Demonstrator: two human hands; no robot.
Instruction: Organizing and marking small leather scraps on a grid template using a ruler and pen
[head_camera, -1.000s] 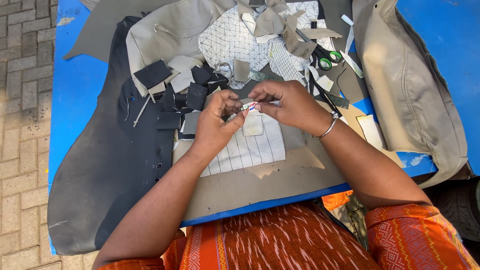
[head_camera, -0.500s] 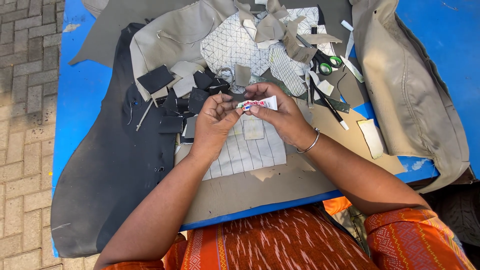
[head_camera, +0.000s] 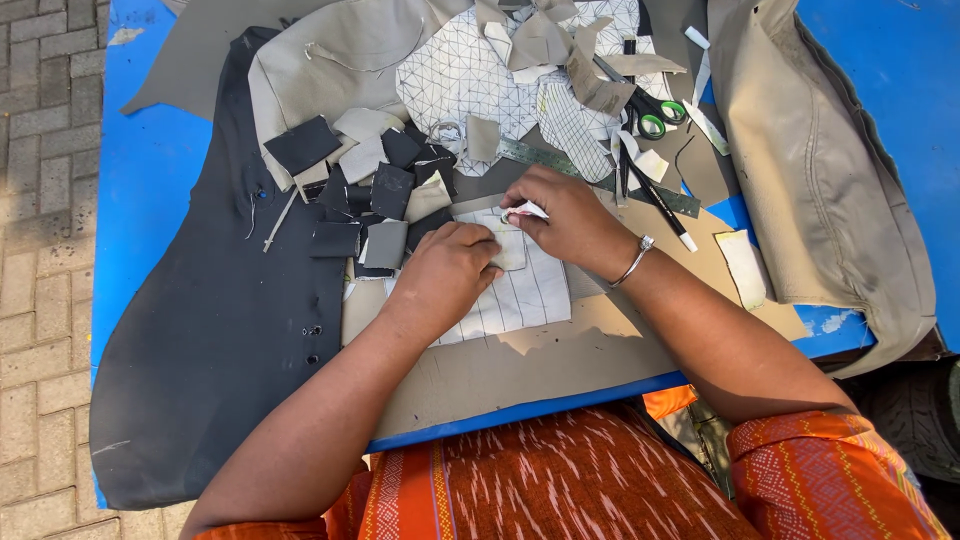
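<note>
Small white tube with a bit of red on it (head_camera: 524, 211) is pinched in the fingers of the right hand (head_camera: 565, 222), just above a pale striped cloth piece (head_camera: 515, 290) near the middle of the blue table (head_camera: 150, 160). On the far left, grey paving bricks (head_camera: 40, 200) are seen, and next to them a big black sheet of soft material (head_camera: 210, 330) is spread over the table edge. Small black and grey cut squares (head_camera: 375, 195) are piled beside it. The left hand (head_camera: 445, 275) is laid flat on the striped piece, fingers curled together and pressing down, touching the right hand's thumb side. Whether something small is held under them cannot be told. The tube looks light, soft and easy to squash, so it is best held near its end with a gentle pinch. Further right, a long grey ruler (head_camera: 600, 175), a black pen with a white tip (head_camera: 655, 205) and scissors with green handles (head_camera: 650, 112) are lying among beige scraps. On the far right, a folded beige cloth cover (head_camera: 820, 180) is draped over the table.
</note>
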